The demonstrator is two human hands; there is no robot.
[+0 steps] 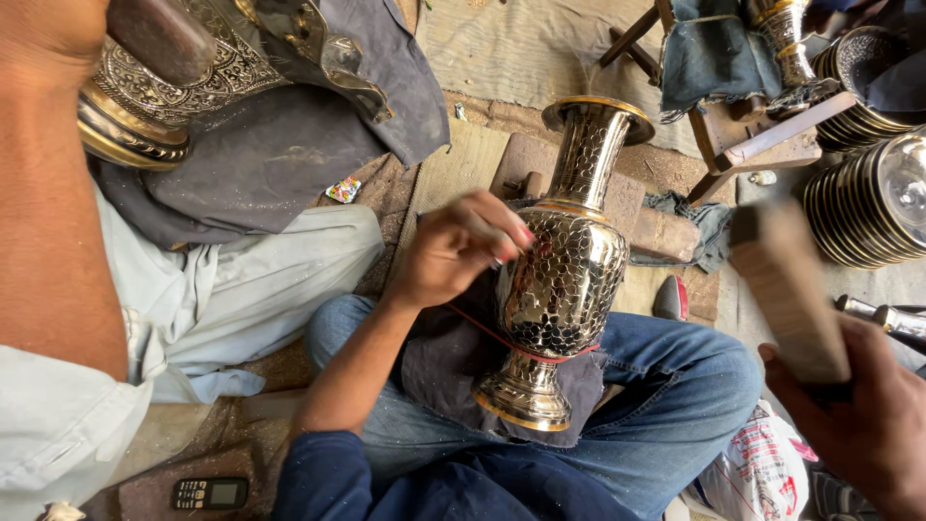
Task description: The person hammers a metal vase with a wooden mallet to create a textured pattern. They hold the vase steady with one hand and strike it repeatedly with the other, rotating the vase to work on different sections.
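Brass vase (564, 280) with hammered, scale-like facets, flared neck and gold-rimmed foot, lying tilted on a dark cloth (444, 362) over the lap, just beside the left hand (453, 246), whose fingertips touch its shoulder. Wooden mallet (786, 289), blurred, gripped upright in the right hand (858, 425).

Single head-worn view, looking steeply down, close over the lap, floor filling the frame edges
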